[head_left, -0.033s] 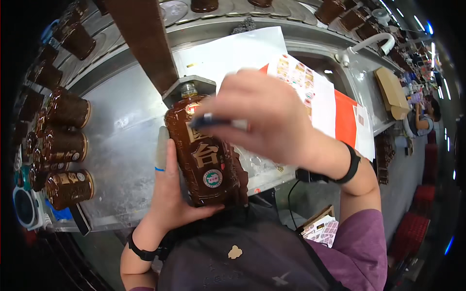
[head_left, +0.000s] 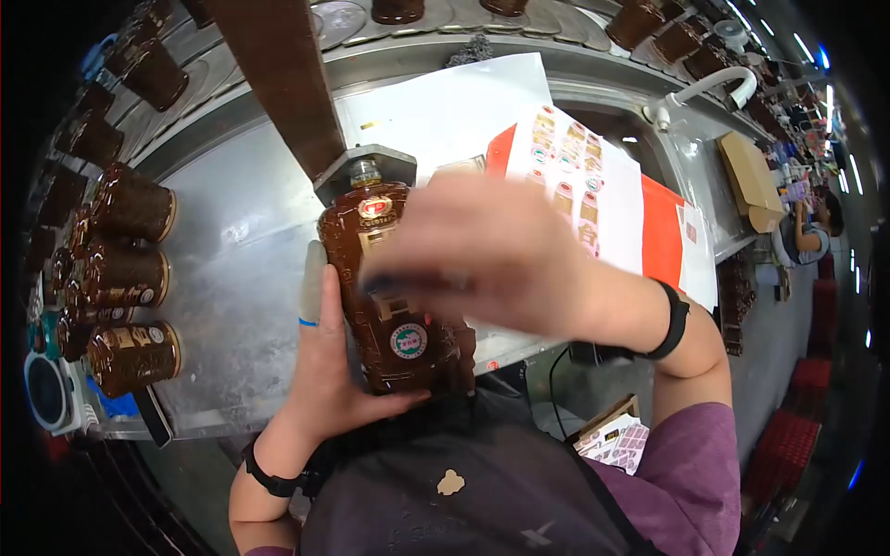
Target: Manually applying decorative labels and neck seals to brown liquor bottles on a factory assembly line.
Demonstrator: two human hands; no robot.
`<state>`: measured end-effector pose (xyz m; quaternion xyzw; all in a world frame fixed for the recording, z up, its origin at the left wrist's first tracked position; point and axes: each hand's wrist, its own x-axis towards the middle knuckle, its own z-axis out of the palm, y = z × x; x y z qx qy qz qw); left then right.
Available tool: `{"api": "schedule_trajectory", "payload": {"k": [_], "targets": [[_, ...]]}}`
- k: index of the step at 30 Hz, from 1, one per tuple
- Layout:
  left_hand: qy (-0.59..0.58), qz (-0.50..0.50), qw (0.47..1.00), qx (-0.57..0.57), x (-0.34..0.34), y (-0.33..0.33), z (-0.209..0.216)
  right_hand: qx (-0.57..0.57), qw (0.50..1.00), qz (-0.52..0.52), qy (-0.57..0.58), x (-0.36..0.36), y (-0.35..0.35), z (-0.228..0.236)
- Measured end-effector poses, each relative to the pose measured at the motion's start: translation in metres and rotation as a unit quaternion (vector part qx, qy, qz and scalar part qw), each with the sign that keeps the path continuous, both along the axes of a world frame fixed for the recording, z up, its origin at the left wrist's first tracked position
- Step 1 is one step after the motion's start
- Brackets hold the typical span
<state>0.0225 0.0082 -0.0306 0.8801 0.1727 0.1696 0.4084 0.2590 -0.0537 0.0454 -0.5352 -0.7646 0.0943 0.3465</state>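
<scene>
A brown glass bottle (head_left: 380, 356) with raised patterning, gold lettering and a round green-white label lies tilted before me, its clear neck against a grey octagonal metal block (head_left: 399, 167). My left hand (head_left: 326, 371) grips its lower left side, with pale finger cots and a blue band on the fingers. Over the bottle's face, my right hand (head_left: 491, 255) is smeared by motion. Its fingers are closed on a short dark tool (head_left: 389, 281) whose tip is at the lettering. That hand hides the bottle's right side.
Several brown jars (head_left: 130, 278) lie stacked on the left of the metal bench (head_left: 232, 343). A sticker sheet (head_left: 570, 167) rests on white and red paper at right, near a white faucet (head_left: 691, 93). A brown post (head_left: 278, 74) rises at the back. A person (head_left: 807, 232) sits far right.
My right hand has moved down along the bottle with the dark tool, uncovering the red-gold emblem near the neck and covering the lower lettering. My left hand keeps its grip.
</scene>
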Motion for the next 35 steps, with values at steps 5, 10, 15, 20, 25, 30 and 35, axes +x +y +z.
{"api": "schedule_trajectory", "payload": {"k": [5, 10, 15, 20, 25, 30, 35], "targets": [[-0.017, 0.026, 0.999, 0.023, -0.005, -0.005, -0.002, 0.028, 0.992, -0.12, 0.009, 0.055, 0.021, 0.004], [-0.056, 0.04, 0.98, 0.188, -0.009, -0.01, -0.002, -0.055, 0.933, -0.284, 0.215, 0.211, 0.049, -0.042], [-0.12, 0.001, 0.94, 0.319, -0.002, -0.002, 0.006, -0.226, 0.816, -0.428, 0.316, 0.294, 0.079, -0.108], [-0.164, -0.099, 0.934, 0.3, 0.01, -0.016, 0.022, -0.227, 0.815, -0.533, -0.022, 0.316, 0.106, -0.127], [-0.122, -0.221, 0.868, 0.428, 0.048, -0.043, 0.024, -0.328, 0.83, -0.434, -0.123, 0.298, 0.102, -0.12], [0.09, -0.127, 0.841, 0.518, 0.089, -0.079, 0.014, -0.219, 0.866, -0.447, -0.047, 0.278, 0.083, -0.111], [0.28, -0.082, 0.849, 0.44, 0.13, -0.097, -0.01, -0.069, 0.924, -0.37, 0.069, 0.27, 0.07, -0.096]]}}
